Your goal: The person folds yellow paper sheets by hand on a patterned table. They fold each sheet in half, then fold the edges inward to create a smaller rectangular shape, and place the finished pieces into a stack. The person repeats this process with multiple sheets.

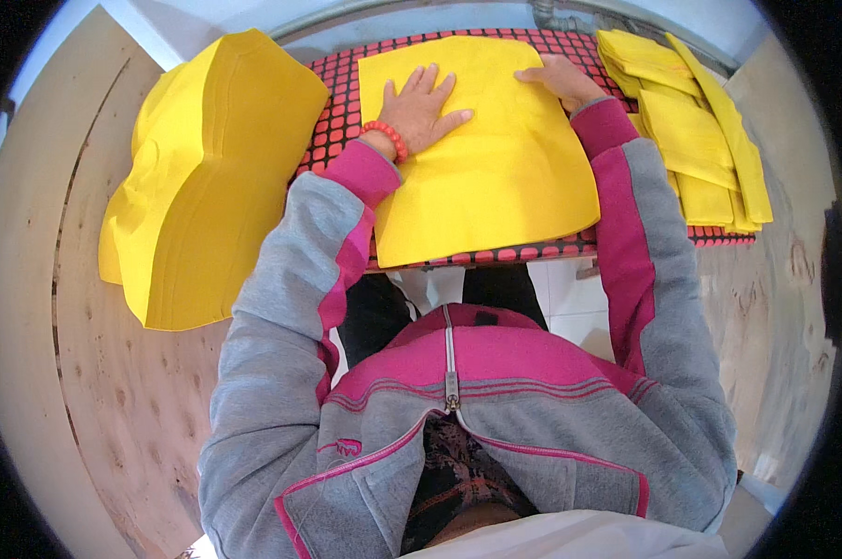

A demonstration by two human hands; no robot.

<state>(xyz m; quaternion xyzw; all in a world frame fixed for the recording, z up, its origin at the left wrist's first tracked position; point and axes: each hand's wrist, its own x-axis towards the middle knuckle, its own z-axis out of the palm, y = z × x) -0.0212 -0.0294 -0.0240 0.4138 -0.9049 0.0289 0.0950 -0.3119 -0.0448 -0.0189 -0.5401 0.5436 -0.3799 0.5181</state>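
A yellow fabric sheet (495, 177) lies flat on the table in front of me, its near edge reaching the table's front. My left hand (419, 112), with a red bead bracelet at the wrist, rests flat on the sheet's upper left part, fingers spread. At the sheet's upper right edge is my right hand (561, 79), its fingers curled with the thumb side against the cloth. Some of those fingertips are hidden, and whether they pinch the edge is hard to make out.
The table has a red-and-black checked cover (332, 121). To the left, a large stack of yellow fabric (216, 177) bulges over the table's side. Several folded yellow pieces (686, 140) lie piled at the right. Wooden boards (114, 373) stand on both sides; pipes (551, 17) run along the back wall.
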